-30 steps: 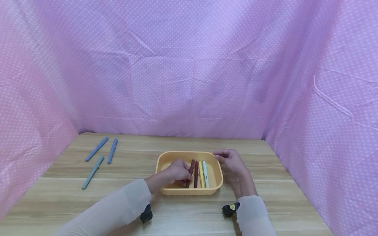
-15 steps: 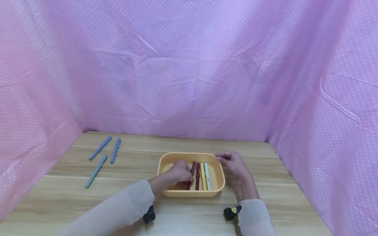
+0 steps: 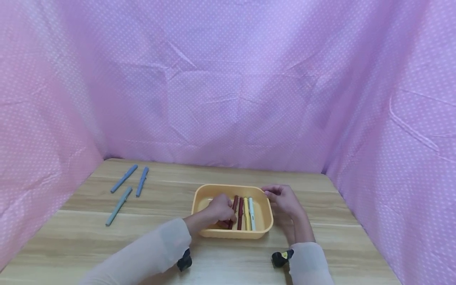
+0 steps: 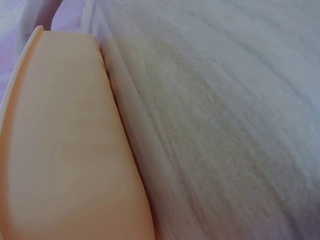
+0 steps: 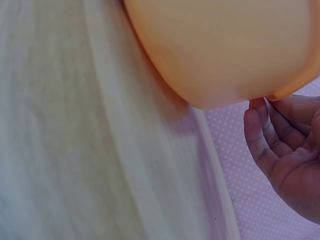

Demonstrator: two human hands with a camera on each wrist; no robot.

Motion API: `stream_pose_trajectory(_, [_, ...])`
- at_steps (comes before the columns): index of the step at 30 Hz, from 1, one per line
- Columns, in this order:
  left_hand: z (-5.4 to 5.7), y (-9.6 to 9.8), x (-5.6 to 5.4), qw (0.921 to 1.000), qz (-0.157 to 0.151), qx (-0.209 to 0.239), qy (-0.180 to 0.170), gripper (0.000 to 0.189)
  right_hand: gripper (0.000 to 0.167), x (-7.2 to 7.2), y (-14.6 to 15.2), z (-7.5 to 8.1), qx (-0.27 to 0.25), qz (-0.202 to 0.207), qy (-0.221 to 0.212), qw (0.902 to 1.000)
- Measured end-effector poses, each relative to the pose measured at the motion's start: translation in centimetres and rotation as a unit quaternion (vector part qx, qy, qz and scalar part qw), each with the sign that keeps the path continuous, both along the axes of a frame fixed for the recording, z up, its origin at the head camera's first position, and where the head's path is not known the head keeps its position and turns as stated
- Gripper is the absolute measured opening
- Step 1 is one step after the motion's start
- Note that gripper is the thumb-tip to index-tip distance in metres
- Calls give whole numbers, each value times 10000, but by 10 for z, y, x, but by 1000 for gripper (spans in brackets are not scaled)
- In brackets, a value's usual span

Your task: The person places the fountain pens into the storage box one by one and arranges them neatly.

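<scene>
A yellow plastic tray (image 3: 235, 234) stands on the table in the head view. Inside it my left hand (image 3: 221, 209) pinches a dark red pen (image 3: 235, 202), whose lower part is partly covered by the fingers. To the right of that pen lie a second dark red pen (image 3: 240, 217), a yellow pen (image 3: 247, 213) and a white pen (image 3: 252, 213), side by side. My right hand (image 3: 284, 199) pinches the tray's rim at its far right corner; in the right wrist view its fingers (image 5: 255, 130) meet that rim. The left wrist view shows only the tray's outer wall (image 4: 75, 135).
At the table's far left lie two blue pens (image 3: 124, 179) and a green pen (image 3: 118, 206), apart from the tray. Pink dotted cloth (image 3: 228, 87) hangs behind the wooden table (image 3: 171, 249) and along both sides.
The head view has shifted a little, so everything sits slightly farther right. The left hand stays on the dark red pen, and the right hand stays at the tray's corner.
</scene>
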State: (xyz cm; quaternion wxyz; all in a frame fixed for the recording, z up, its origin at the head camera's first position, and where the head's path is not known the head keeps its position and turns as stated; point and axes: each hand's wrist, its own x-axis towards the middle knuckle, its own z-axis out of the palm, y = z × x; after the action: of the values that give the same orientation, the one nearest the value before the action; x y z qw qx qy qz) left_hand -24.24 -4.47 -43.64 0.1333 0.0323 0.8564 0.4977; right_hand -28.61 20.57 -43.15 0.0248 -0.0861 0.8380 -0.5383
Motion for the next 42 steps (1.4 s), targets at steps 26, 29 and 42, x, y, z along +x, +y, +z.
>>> stream_pose_trajectory(26, [2,3,-7,9956,208,709,-579,37,22,-6,1,0,90,-22,-226,9997])
stream_pose_trajectory(29, [3,3,-7,9950,190,775,-606,36,22,-7,3,1,70,-49,-281,9996])
stream_pose_trajectory(42, [4,4,-6,9945,181,749,-714,32,22,-6,3,2,67,-17,-265,9996])
